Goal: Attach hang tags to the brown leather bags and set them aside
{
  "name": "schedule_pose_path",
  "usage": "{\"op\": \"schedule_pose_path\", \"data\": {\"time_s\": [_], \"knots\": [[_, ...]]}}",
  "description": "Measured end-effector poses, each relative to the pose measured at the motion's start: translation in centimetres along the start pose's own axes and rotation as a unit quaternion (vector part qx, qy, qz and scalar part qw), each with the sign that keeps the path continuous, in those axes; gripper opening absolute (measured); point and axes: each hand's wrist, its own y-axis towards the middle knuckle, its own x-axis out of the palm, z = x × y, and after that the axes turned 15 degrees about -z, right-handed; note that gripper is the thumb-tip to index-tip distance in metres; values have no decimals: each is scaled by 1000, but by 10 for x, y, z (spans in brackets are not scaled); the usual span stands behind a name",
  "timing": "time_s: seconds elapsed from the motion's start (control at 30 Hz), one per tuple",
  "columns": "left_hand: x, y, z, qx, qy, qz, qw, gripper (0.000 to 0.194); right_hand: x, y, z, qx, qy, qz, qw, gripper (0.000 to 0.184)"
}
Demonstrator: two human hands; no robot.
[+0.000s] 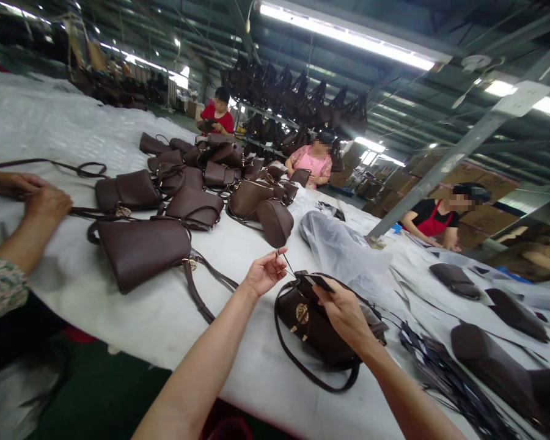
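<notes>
A dark brown handbag [318, 342] with a round gold emblem and a looped strap lies on the white table in front of me. My right hand [343, 308] is over the top of the bag, its fingers closed on a flat dark tag [319, 282]. Up and to the left of the bag, my left hand [268, 273] pinches a thin black cord [289, 266] between thumb and forefinger. The cord runs taut down toward the tag and the bag's top edge; where it ends is hidden.
Another brown bag [142, 250] lies to the left, with several more piled behind it. A co-worker's hands [48, 198] rest at the left edge. Clear plastic [343, 247] lies behind my bag. Dark strips [453, 385] are heaped to the right. More people work across the table.
</notes>
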Motion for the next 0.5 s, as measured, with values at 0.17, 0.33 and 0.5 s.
{"op": "schedule_pose_path", "data": {"time_s": [0.17, 0.33, 0.5], "knots": [[19, -5, 9, -14, 33, -42, 998, 35, 2, -2, -2, -21, -6, 20, 1000, 24], [29, -11, 16, -40, 111, -46, 992, 31, 6, 7, -3, 35, 7, 87, 996, 30], [24, -14, 18, -42, 166, -21, 985, 29, -4, 22, 2, 59, 36, 136, 988, 38]]}}
